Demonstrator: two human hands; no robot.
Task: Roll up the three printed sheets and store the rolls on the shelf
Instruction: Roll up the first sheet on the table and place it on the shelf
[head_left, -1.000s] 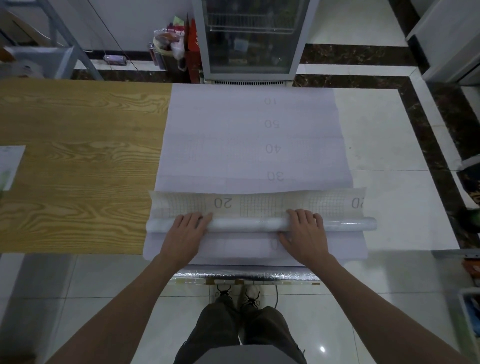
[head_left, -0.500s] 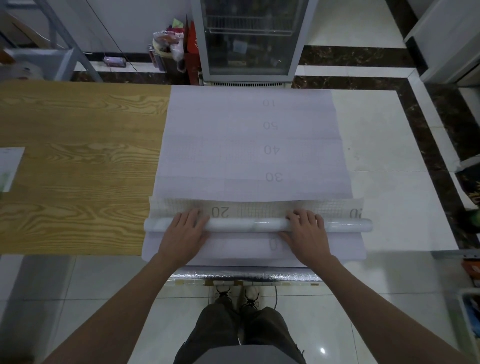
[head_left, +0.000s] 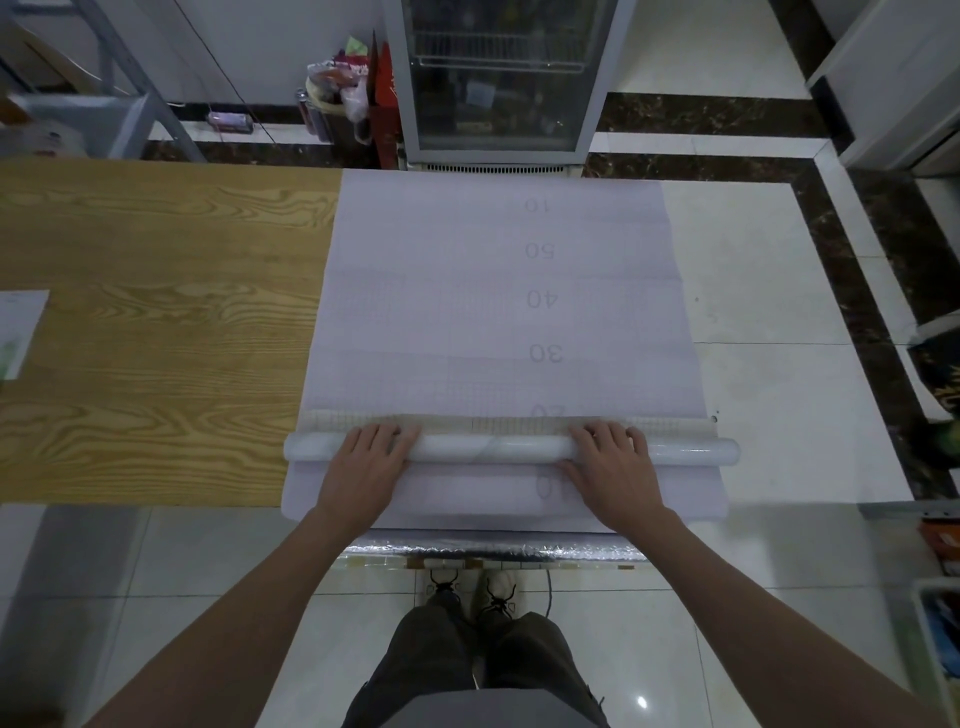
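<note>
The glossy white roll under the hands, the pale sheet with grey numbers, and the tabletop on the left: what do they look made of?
The glossy white roll looks like plastic film or laminated paper, since it shines and faint marbling shows through. The pale lilac sheet with grey numbers looks like matte gridded backing paper, dull and lying flat. The yellow-brown tabletop shows wood grain with a smooth finish; it could be veneer or printed laminate.

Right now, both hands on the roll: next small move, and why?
Probably push the roll a little further forward with both palms, evenly. The left hand and right hand lie flat on it, and most of the printed sheet still lies unrolled ahead, up to the 10 mark. The roll sits square across the sheet, so equal pressure should keep its ends even.
</note>
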